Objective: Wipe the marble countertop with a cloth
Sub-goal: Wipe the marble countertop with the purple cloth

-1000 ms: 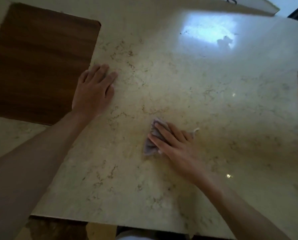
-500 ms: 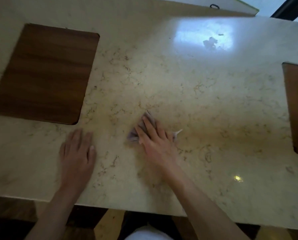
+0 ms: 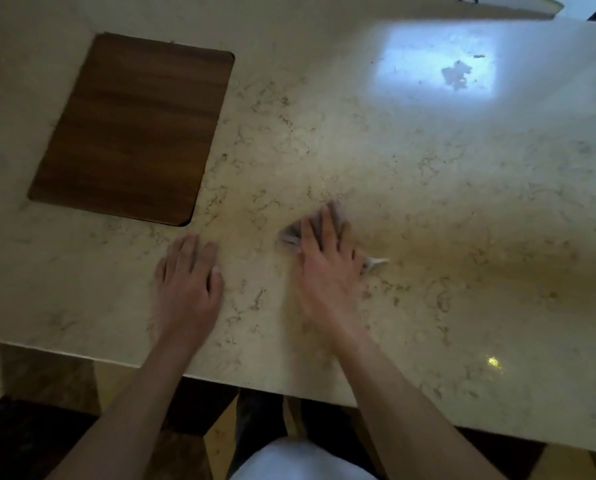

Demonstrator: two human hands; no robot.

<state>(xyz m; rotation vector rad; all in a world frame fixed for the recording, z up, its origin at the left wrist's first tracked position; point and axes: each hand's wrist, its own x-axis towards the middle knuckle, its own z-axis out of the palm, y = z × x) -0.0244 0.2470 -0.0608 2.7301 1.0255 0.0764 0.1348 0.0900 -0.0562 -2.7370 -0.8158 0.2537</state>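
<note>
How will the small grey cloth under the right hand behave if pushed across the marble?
Probably floppy: the small grey cloth lies crumpled, a loose corner sticking out beside the right hand. It likely slides easily, since the beige marble countertop looks glossy. It seems light and may bunch unless pressed flat.

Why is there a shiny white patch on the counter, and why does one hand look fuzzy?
Head view: the white patch is glare, light bouncing off the polished marble countertop. Head view again: the right hand and the cloth under it look smeared, probably motion blur, while the left hand, flat on the marble, looks sharper.
</note>
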